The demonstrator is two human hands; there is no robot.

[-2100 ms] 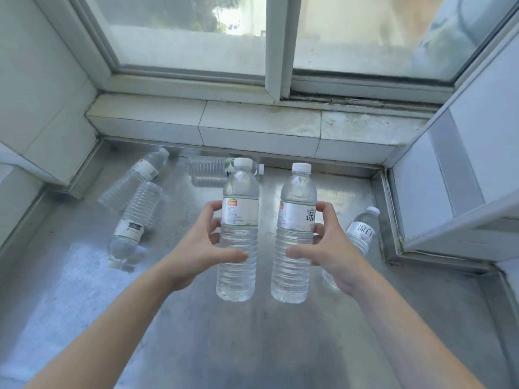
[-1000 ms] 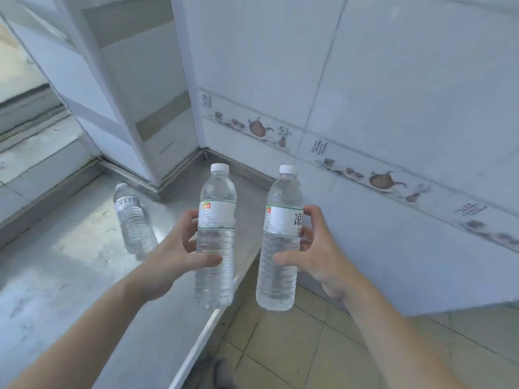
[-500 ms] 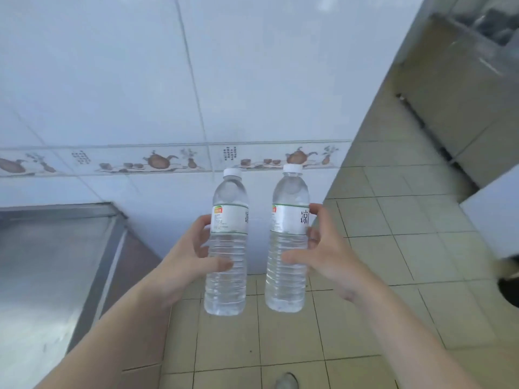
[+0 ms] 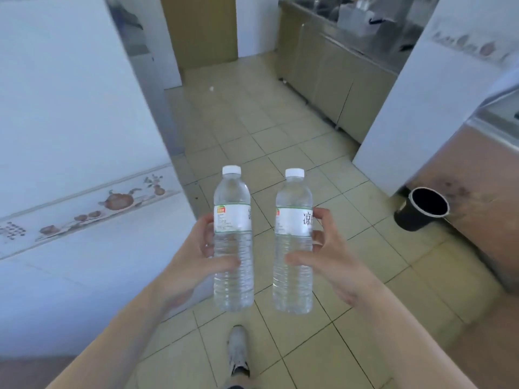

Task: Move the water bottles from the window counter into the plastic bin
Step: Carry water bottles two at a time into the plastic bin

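Note:
Two clear water bottles with white caps and white labels are held upright in front of me over the tiled floor. My left hand (image 4: 196,256) grips the left bottle (image 4: 232,240) around its middle. My right hand (image 4: 331,259) grips the right bottle (image 4: 293,242) the same way, thumb in front and fingers behind. The window counter and the plastic bin are out of view.
A white tiled wall (image 4: 70,136) with a decorated border runs along my left. A black bucket (image 4: 422,209) stands on the floor at the right beside a brown counter (image 4: 483,197). Steel cabinets (image 4: 337,68) line the far right. My shoe (image 4: 238,352) is below.
I have turned away from the window counter to the right, carrying both bottles. The counter and the lying bottles have left the view; the kitchen floor and the black bucket have come into it.

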